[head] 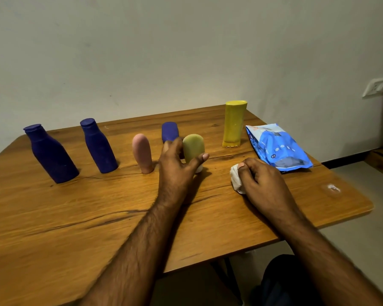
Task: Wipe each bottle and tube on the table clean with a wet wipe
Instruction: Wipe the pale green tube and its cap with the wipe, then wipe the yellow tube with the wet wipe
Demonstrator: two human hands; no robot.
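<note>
Reaching with the left hand [177, 166] toward the pale olive-green plastic tube [193, 149] standing cap-down near the middle of the brown wooden counter [97, 206]; fingers [202, 157] spread wide around the tube, thumb behind it toward the short dark-blue tube [169, 131], not plainly closed on anything, contact uncertain. Bunching a crumpled white wet wipe [236, 178] in the right hand [261, 180], fingers curled around it, knuckles resting on the counter just right of the olive tube. Standing in a loose row: two dark-blue plastic bottles [51, 153] [98, 145] at left, a pink rounded tube [142, 153] just left of the reaching hand, a tall yellow tube [233, 123] farther right, and a blue wet-wipe pack [276, 146] lying flat beside it. Doing this step well likely means closing firmly low on the tube, near its cap, to avoid tipping the pink neighbour; lifting clear of the row; then bringing the wipe across and rubbing from top to cap while turning the tube, covering every side. Worth refolding the wipe to a fresh face first, and setting the tube back upright apart from unwiped ones.
</note>
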